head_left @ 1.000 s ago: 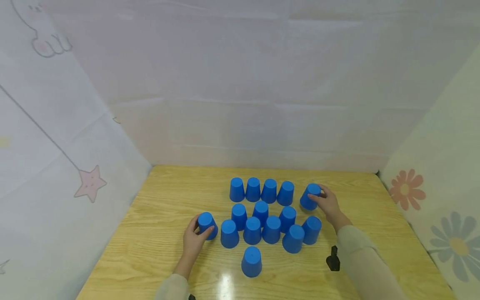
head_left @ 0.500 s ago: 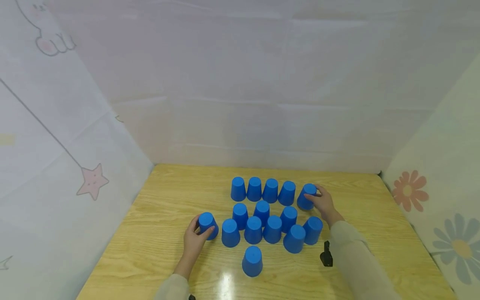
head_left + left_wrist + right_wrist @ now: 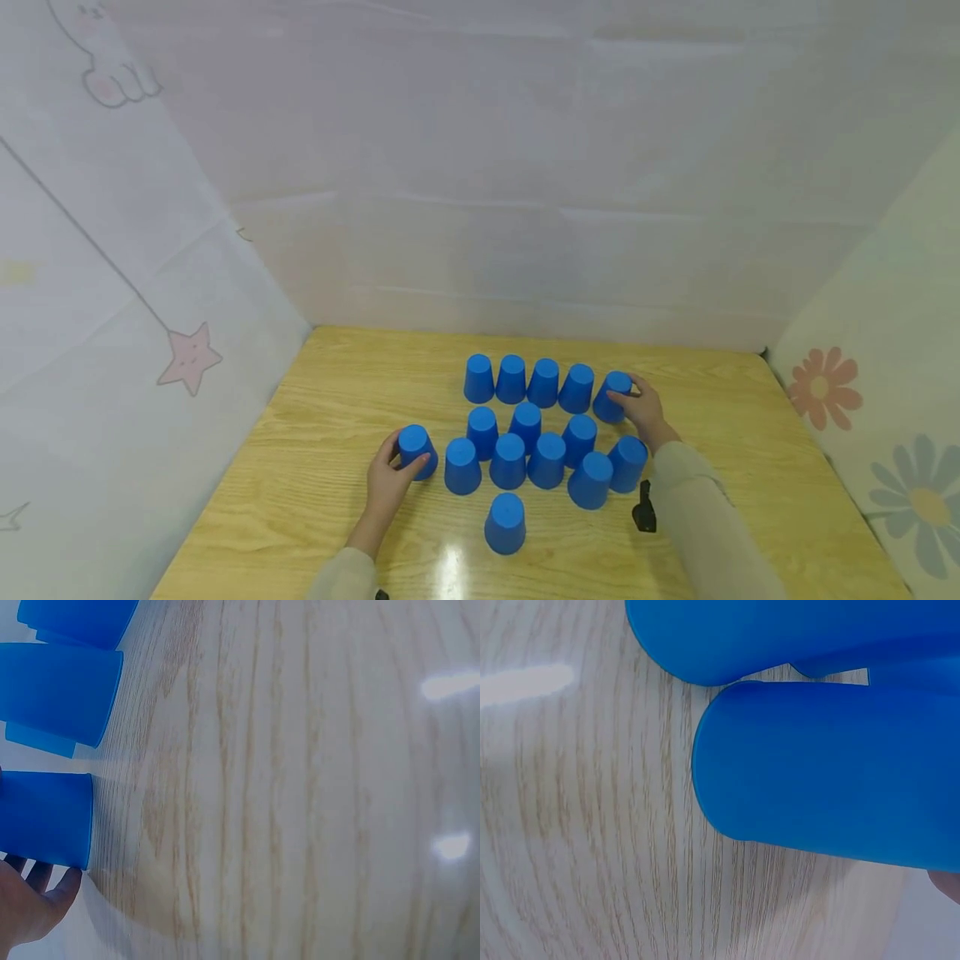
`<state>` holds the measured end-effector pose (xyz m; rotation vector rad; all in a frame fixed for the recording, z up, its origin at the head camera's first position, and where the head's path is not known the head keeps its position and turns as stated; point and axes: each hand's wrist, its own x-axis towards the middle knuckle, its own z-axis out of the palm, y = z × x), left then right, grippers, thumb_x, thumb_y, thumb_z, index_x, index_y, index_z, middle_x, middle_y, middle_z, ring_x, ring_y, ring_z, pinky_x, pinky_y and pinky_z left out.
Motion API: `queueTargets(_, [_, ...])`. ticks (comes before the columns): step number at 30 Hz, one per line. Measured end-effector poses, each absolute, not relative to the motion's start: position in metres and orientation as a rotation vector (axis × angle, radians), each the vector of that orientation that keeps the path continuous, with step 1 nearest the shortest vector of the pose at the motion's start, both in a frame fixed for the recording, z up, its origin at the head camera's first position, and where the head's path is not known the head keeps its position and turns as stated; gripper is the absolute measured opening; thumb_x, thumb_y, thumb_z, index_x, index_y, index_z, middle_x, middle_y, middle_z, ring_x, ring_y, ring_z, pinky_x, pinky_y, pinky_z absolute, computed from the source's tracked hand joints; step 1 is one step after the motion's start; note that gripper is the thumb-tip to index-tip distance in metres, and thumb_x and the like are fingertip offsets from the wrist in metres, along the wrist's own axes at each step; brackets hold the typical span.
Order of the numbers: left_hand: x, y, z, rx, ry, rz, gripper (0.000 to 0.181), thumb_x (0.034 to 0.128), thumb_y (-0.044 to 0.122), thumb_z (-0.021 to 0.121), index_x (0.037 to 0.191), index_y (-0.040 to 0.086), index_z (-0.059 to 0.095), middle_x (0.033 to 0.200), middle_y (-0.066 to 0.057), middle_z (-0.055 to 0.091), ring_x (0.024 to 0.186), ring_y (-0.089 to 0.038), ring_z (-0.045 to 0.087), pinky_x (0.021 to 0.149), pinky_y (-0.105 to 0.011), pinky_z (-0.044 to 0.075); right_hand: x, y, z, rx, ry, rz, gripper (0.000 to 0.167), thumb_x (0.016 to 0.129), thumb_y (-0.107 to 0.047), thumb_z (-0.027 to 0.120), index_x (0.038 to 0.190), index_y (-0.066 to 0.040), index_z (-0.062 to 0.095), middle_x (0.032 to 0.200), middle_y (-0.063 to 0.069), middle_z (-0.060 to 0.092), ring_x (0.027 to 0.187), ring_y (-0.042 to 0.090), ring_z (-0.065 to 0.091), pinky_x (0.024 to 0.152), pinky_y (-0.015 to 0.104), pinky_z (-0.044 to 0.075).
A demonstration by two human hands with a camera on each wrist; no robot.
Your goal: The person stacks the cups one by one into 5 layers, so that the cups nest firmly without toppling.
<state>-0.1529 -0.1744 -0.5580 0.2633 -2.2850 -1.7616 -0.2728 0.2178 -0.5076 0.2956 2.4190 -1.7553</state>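
My left hand (image 3: 388, 490) grips an upside-down blue plastic cup (image 3: 415, 454) at the left end of the group, thumb on its near right side. In the left wrist view, the fingers (image 3: 64, 894) of that hand lie against the cup (image 3: 45, 817). At the right end of the back row, my right hand (image 3: 643, 414) holds another upside-down blue cup (image 3: 609, 400), slightly tilted and close beside its neighbour (image 3: 576, 389). The right wrist view has a large blue cup (image 3: 832, 769) up close, with only a fingertip (image 3: 946, 883) at the edge.
Several more upside-down blue cups stand between the hands, such as the front-row cup (image 3: 462, 468) and the right-hand cup (image 3: 628, 465). One lone cup (image 3: 506, 525) stands nearest the person. The wooden table (image 3: 300, 500) meets a patterned cloth wall (image 3: 525, 208) behind.
My right hand has moved left with its cup, closing most of the gap to the back row. The left hand keeps its grip and place. The head view shifts slightly.
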Motion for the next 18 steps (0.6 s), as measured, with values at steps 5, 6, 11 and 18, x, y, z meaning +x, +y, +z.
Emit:
queueTargets(5, [-0.152, -0.1756, -0.5578, 0.246, -2.281, -1.779, 0.056, 0.072, 0.018, 0.07, 0.12, 0.003, 0.045, 0.12, -0.02, 0.045, 0.112, -0.036, 0.038, 0.086, -0.049, 0.036, -0.2737, 0.2149, -0.5083, 0.319, 2.405, -1.763, 0.063, 0.084, -0.015, 0.057, 0.135, -0.003, 0.022, 0.131, 0.026, 0.026, 0.117, 0.042, 0.027, 0.09, 0.05, 0.031])
queueTargets(6, [-0.1514, -0.1757, -0.5576, 0.24, -2.276, -1.787, 0.057, 0.0722, 0.018, 0.07, 0.121, 0.003, 0.045, 0.12, -0.02, 0.045, 0.112, -0.036, 0.038, 0.086, -0.05, 0.036, -0.2738, 0.2147, -0.5088, 0.316, 2.403, -1.764, 0.064, 0.084, -0.015, 0.056, 0.135, -0.003, 0.021, 0.131, 0.027, 0.026, 0.117, 0.042, 0.028, 0.09, 0.05, 0.031])
queueTargets(11, [-0.1497, -0.1759, -0.5573, 0.229, -2.257, -1.807, 0.059, 0.072, 0.017, 0.071, 0.122, 0.003, 0.044, 0.121, -0.02, 0.044, 0.112, -0.036, 0.038, 0.084, -0.049, 0.038, -0.2751, 0.2147, -0.51, 0.305, 2.39, -1.775, 0.065, 0.084, -0.016, 0.056, 0.136, -0.002, 0.019, 0.13, 0.028, 0.026, 0.116, 0.041, 0.029, 0.09, 0.048, 0.032])
queueTargets(18, [-0.1488, -0.1757, -0.5552, 0.229, -2.263, -1.805, 0.058, 0.0719, 0.017, 0.071, 0.122, 0.004, 0.045, 0.121, -0.02, 0.045, 0.112, -0.036, 0.038, 0.084, -0.05, 0.038, -0.2764, 0.2158, -0.5102, 0.313, 2.381, -1.774, 0.063, 0.086, -0.013, 0.054, 0.136, -0.002, 0.017, 0.133, 0.027, 0.023, 0.118, 0.041, 0.027, 0.091, 0.049, 0.031])
